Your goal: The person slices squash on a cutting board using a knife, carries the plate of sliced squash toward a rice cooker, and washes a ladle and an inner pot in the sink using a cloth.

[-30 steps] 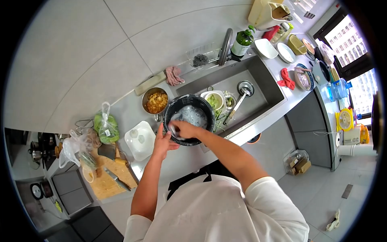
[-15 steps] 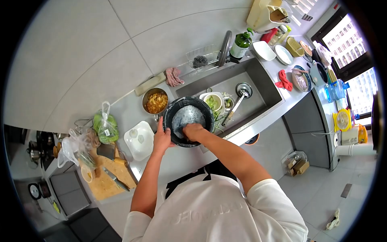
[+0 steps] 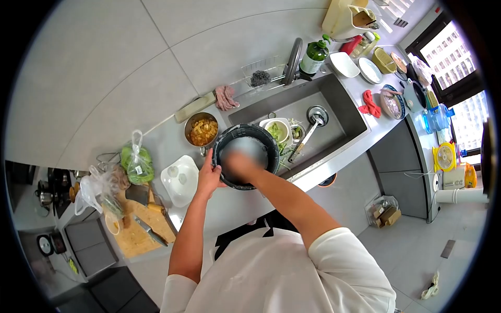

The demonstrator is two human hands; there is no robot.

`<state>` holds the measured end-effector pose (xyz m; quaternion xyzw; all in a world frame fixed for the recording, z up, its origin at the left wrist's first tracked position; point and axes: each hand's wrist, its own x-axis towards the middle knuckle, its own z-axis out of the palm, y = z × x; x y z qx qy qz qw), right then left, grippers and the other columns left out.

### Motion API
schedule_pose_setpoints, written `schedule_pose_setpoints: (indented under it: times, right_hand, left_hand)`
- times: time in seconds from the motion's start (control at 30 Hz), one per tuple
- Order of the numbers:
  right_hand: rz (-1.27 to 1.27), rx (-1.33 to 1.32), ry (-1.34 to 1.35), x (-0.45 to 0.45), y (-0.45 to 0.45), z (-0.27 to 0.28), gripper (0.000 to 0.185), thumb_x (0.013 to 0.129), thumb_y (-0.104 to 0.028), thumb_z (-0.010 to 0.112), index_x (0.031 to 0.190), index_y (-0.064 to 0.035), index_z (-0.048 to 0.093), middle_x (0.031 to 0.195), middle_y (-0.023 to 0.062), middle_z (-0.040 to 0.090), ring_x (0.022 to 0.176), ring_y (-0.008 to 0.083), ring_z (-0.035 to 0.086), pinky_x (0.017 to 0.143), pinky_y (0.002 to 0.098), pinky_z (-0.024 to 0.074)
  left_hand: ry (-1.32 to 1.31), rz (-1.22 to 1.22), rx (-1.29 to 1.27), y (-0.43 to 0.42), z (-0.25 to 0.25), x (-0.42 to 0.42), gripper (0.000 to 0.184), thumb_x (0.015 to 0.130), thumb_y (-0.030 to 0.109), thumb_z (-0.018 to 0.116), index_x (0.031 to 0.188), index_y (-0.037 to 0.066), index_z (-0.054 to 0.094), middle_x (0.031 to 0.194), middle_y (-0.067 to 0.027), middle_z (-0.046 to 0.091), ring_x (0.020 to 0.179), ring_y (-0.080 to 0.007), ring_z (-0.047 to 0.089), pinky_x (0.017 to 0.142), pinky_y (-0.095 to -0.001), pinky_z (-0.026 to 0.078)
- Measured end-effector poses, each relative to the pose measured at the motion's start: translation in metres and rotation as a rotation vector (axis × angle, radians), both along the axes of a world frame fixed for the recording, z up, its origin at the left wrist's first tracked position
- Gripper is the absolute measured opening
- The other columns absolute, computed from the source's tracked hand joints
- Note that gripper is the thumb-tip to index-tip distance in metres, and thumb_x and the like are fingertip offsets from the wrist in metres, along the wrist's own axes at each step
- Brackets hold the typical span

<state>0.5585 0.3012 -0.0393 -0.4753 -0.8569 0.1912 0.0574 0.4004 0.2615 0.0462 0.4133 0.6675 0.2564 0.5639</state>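
A round black pot (image 3: 272,147) tilts over the near left edge of the sink, with whitish, cloudy contents that blur hides. Around its left side wraps my left hand (image 3: 210,176), thumb up near the rim. My right hand (image 3: 242,166) is down inside the pot, its fingers smeared by motion. Just right of the pot, a white dish (image 3: 286,130) with green vegetable scraps sits in the sink. A metal pan of cooked brown food (image 3: 203,131) stands to the pot's upper left, and a white square dish (image 3: 180,181) lies left of my left hand.
The sink (image 3: 344,115) holds a long-handled tool (image 3: 305,142) and has a grey faucet (image 3: 294,60) behind it. A knife (image 3: 150,230) and a cleaver (image 3: 138,194) lie on a wooden board (image 3: 136,245) at left. Plates and a red cloth (image 3: 369,104) are at right.
My right hand has moved slightly up and left within the pot and is now blurred. My left hand keeps its hold on the pot's side.
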Motion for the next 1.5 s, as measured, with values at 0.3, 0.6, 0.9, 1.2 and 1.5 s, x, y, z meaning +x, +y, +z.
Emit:
schedule_pose_setpoints:
  times: [0.3,0.6,0.9,1.2,1.5]
  right_hand:
    - [0.016,0.036,-0.285,0.05,0.0,0.005,0.023,0.092,-0.021,0.063,0.1,-0.0079,0.08,0.11,0.0136,0.074,0.105,0.0288,0.07,0.084,0.0416,0.0585]
    - [-0.076,0.028,0.236,0.017,-0.01,-0.035,0.022,0.089,-0.01,0.066,0.109,-0.0048,0.072,0.109,0.0154,0.071,0.099,0.0299,0.069,0.086,0.042,0.0547]
    - [0.181,-0.137,0.125,0.029,-0.009,-0.027,0.019,0.084,-0.015,0.069,0.1,-0.0058,0.075,0.096,0.0158,0.073,0.088,0.035,0.069,0.081,0.046,0.0538]
    - [-0.68,-0.418,1.188,0.003,0.013,0.01,0.027,0.085,-0.011,0.066,0.112,-0.0076,0.069,0.091,0.0154,0.072,0.082,0.0291,0.07,0.077,0.0404,0.0544]
    - [-0.201,0.209,0.632,-0.005,0.012,-0.047,0.029,0.081,-0.004,0.066,0.108,-0.0078,0.074,0.092,0.015,0.073,0.091,0.0329,0.07,0.083,0.0448,0.0531]
  left_hand:
    - [-0.052,0.033,-0.042,-0.005,0.005,0.001,0.075,0.106,0.003,0.05,0.167,0.036,0.02,0.103,-0.0094,0.06,0.064,-0.0164,0.065,0.055,-0.0374,0.066]
    - [-0.08,0.04,-0.064,-0.007,0.01,0.003,0.072,0.108,0.005,0.048,0.167,0.037,0.021,0.105,-0.0095,0.061,0.067,-0.0171,0.067,0.059,-0.0388,0.067]
    - [-0.129,0.006,-0.137,-0.005,0.016,0.0,0.071,0.11,0.008,0.044,0.168,0.038,0.014,0.118,-0.0142,0.065,0.076,-0.0236,0.073,0.067,-0.0409,0.066]
    - [-0.112,-0.036,-0.154,-0.005,0.026,-0.006,0.077,0.108,0.005,0.048,0.168,0.038,0.014,0.118,-0.0153,0.064,0.076,-0.0269,0.073,0.069,-0.0425,0.066]
    - [-0.222,0.02,-0.153,-0.024,0.017,-0.002,0.079,0.107,0.004,0.048,0.167,0.039,0.011,0.12,-0.0172,0.065,0.08,-0.0285,0.075,0.07,-0.0428,0.066]
